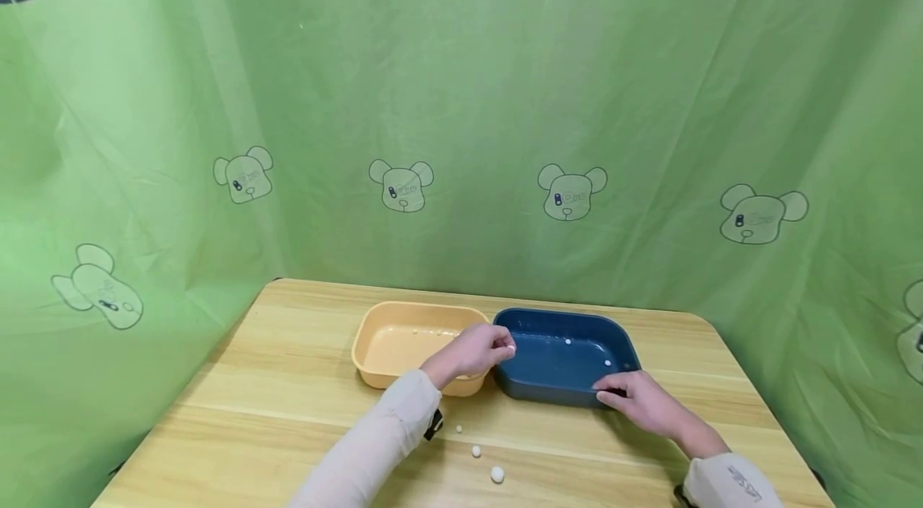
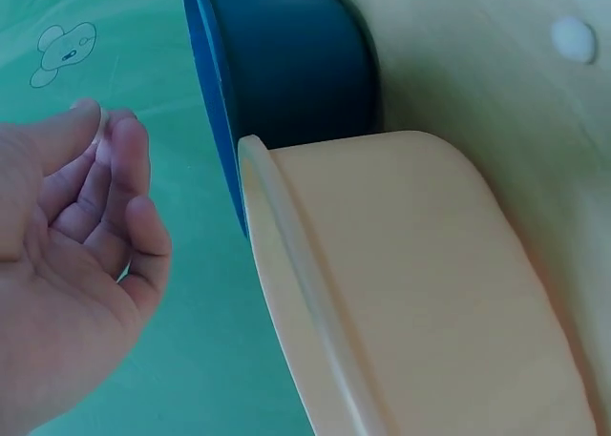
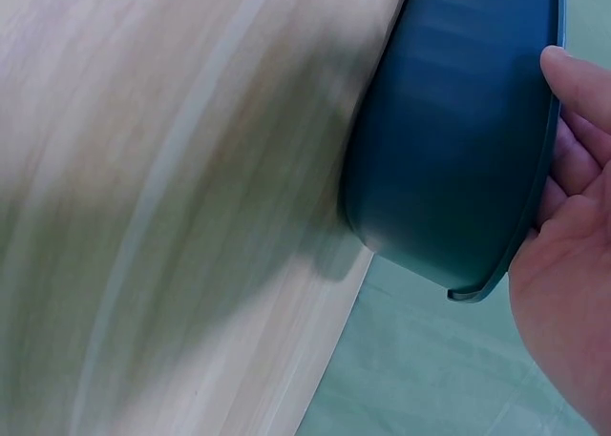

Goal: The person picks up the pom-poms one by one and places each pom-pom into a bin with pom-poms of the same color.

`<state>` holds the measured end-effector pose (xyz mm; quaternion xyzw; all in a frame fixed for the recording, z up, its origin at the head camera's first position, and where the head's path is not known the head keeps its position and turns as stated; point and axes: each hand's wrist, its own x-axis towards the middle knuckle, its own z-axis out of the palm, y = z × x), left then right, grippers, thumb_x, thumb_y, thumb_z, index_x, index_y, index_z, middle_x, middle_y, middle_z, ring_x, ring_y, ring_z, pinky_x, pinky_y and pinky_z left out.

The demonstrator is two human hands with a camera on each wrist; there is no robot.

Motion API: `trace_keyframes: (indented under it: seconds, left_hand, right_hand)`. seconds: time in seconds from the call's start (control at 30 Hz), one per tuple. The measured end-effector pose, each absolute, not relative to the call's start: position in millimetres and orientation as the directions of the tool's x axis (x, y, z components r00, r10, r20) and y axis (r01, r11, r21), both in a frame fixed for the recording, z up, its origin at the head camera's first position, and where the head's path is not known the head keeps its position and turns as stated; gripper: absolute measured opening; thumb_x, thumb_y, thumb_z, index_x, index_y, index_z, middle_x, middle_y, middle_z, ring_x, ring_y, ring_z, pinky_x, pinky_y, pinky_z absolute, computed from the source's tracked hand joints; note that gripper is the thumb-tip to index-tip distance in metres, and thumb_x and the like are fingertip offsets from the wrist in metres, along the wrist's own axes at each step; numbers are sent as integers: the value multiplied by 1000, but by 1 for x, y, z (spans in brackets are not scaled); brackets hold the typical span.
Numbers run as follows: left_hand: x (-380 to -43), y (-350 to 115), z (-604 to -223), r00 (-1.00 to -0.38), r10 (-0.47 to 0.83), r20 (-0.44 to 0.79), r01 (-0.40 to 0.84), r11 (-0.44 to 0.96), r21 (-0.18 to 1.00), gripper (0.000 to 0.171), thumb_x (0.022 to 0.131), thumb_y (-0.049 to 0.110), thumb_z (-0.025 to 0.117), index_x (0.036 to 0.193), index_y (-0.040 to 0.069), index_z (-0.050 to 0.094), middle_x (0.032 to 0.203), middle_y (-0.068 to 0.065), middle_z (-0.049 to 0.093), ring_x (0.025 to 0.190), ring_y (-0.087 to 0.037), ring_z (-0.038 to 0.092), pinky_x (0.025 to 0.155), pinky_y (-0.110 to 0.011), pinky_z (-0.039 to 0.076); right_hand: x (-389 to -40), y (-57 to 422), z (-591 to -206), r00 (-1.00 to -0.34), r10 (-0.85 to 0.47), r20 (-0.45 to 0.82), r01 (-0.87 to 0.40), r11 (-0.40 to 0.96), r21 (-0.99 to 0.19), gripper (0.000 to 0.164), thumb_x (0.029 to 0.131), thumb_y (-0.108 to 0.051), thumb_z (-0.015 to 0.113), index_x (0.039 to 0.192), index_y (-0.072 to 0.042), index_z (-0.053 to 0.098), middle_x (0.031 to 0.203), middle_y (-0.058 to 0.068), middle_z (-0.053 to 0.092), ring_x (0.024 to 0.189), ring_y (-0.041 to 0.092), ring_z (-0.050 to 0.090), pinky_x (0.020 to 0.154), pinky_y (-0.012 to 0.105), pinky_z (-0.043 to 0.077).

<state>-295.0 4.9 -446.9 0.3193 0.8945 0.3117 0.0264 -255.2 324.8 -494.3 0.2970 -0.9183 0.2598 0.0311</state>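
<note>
My left hand (image 1: 476, 349) is over the right end of the yellow basin (image 1: 380, 380), near the blue basin's left rim. Between its thumb and fingertips it pinches a small white ball (image 2: 102, 123), mostly covered by the fingers. My right hand (image 1: 645, 402) grips the front right rim of the blue basin (image 1: 541, 393), thumb outside and fingers over the edge, as the right wrist view (image 3: 573, 188) shows. Inside the blue basin lie two small white balls, one toward the back (image 1: 568, 341) and another near the right side (image 1: 608, 363).
On the wooden table (image 1: 238, 420), in front of the basins, three white balls lie in a row: a tiny one (image 1: 459, 429), a medium one (image 1: 476, 451) and a larger one (image 1: 497, 474). The basins stand side by side. A green curtain (image 1: 469, 107) hangs around the table.
</note>
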Motion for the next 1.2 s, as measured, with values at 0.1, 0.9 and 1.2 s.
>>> trace_keyframes:
  seconds: [0.1,0.9,1.2]
  left_hand:
    - [-297,10,-445,-802,578,147,548,616,566,12,94,20,59,90,13,67,76,9,59,70,-4,52,66,-17,44]
    - [-321,26,-464,-868,490,79,445,697,563,4,89,15,65,87,11,65,76,7,60,68,-6,52,66,-19,44]
    - [-327,28,-468,-879,469,80,425,698,576,4,88,13,66,91,11,66,76,7,59,71,-6,53,69,-19,44]
  right_hand:
    - [-256,326,-495,-821,-531,211,-562,688,-458,15,93,-22,62,98,-13,72,94,-3,69,89,11,63,73,31,51]
    - [-256,327,-496,-817,-532,221,-568,682,-460,13,92,-20,63,97,-12,72,94,-3,69,87,10,62,72,29,51]
    - [-255,326,-495,-822,-527,214,-560,682,-470,13,92,-20,63,98,-12,72,95,-3,69,89,11,62,73,29,51]
